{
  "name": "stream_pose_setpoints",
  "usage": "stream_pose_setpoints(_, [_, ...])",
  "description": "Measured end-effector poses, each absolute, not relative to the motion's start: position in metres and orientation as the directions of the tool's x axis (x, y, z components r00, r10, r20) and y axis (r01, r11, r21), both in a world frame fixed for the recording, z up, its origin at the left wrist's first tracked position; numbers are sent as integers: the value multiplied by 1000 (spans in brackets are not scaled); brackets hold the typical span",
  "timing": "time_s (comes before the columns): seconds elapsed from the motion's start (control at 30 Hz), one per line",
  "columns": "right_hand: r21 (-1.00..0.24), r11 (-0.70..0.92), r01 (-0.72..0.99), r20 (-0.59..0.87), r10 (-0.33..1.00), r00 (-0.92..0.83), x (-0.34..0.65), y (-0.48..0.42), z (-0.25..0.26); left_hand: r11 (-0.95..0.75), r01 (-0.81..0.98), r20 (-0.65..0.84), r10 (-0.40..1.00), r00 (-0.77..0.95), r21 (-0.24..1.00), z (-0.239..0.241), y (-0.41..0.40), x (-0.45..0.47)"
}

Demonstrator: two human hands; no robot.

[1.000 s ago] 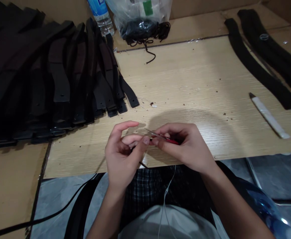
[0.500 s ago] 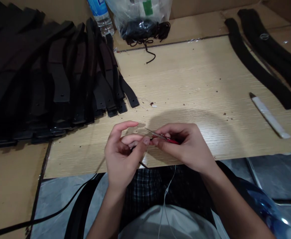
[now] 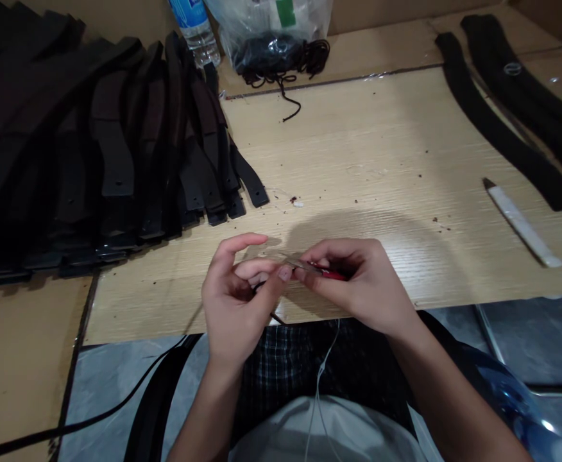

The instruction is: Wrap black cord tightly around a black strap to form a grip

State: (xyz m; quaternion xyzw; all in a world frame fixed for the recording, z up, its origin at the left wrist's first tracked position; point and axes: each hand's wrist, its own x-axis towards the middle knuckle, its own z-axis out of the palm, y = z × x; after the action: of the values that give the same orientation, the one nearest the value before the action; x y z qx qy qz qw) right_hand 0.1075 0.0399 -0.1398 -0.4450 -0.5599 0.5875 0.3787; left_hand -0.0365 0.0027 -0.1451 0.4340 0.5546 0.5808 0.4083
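Near the table's front edge, my left hand point(image 3: 237, 295) is closed in a pinch on a thin black cord point(image 3: 277, 318), its forefinger raised and curved. Part of the cord shows below my thumb; the rest is hidden in the palm. Facing it, my right hand point(image 3: 351, 273) is wrapped around small scissors with a red handle point(image 3: 333, 274). Their thin metal blades point(image 3: 298, 262) point left, just over my left thumb tip. The exact spot where blades and cord meet is too small and blurred to tell.
Dark curved strips with holes point(image 3: 120, 167) are heaped at left. Black padded bands point(image 3: 502, 128) and a white-wrapped blade point(image 3: 521, 224) lie at right. Behind are a water bottle point(image 3: 197, 32) and a plastic bag point(image 3: 271, 32) with dark cord. White earphone wire point(image 3: 320, 372) hangs below.
The scissor blades have tilted lower and nearer my left thumb, and their tip no longer sticks up as clearly. Both hands have otherwise barely moved.
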Motion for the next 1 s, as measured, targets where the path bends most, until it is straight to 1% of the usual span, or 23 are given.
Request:
stream_pose_setpoints(0.23, [-993,-87,80,-106,959,-264,109,40,-138,-74,-18,65,950,-305,997,-148,1,-36])
stream_pose_setpoints(0.37, [-992,-101,74,-119,940,-318,108,39,-138,-74,-9,67,951,-303,997,-147,2,-37])
stream_pose_setpoints(0.47, [-995,-88,52,-101,929,-357,108,39,-138,-79,-14,72,952,-298,997,-147,1,-37])
stream_pose_setpoints(0.7, [-995,-77,67,-93,956,-278,108,39,-138,-81,-26,70,950,-305,996,-148,0,-36])
stream_pose_setpoints(0.9, [-999,-52,4,-50,937,-345,107,38,-139,-70,-25,60,959,-277,997,-148,0,-37])
stream_pose_setpoints(1.0, [-999,-41,9,-41,946,-322,107,39,-139,-58,-24,49,960,-274,998,-148,-1,-37])
